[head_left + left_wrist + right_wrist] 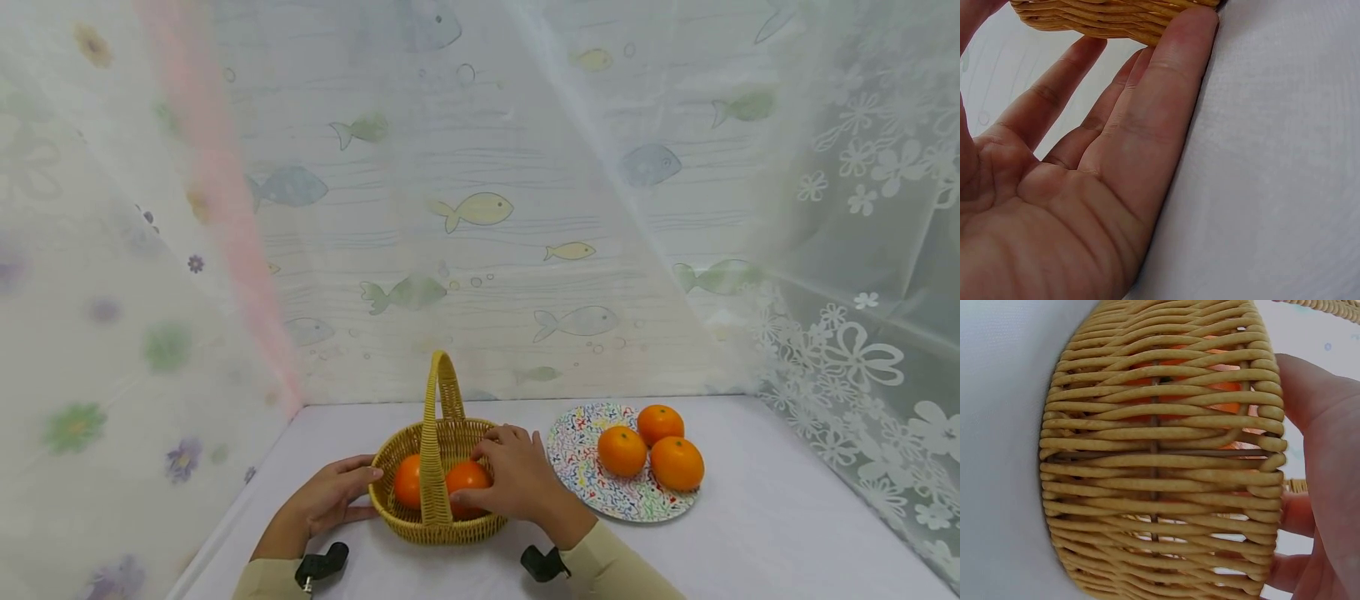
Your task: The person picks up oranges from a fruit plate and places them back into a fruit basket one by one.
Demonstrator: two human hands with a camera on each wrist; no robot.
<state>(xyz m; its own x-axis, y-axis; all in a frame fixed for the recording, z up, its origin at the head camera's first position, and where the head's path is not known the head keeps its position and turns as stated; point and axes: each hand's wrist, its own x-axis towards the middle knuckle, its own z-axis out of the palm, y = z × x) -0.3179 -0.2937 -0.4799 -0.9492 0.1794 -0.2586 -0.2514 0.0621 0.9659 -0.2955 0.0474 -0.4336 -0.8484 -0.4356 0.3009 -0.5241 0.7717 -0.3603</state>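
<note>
Yellow wicker basket [450, 533] is standing upright on a white cloth [757, 542] in the head view, its tall handle [433, 492] arching over two orange-red fruits lying inside, one to the left [407, 482] and one to the right [469, 477]. Left hand [333, 493] is touching the basket's left side with fingers extended, thumb resting at the rim. Right hand [519, 475] is reaching over the right rim, thumb and fingers curling round the right-hand fruit. Beyond that hand, a round speckled plate [573, 462] is bearing three oranges [622, 451], grouped toward its right side. Left wrist view: nearly straight fingers are meeting the basket's woven wall, palm showing bare, outer edge lying along the cloth. Right wrist view: basket weave is filling the middle, orange-red showing through its gaps; thumb and fingers are passing behind the rim, the weave largely hiding their hold.
</note>
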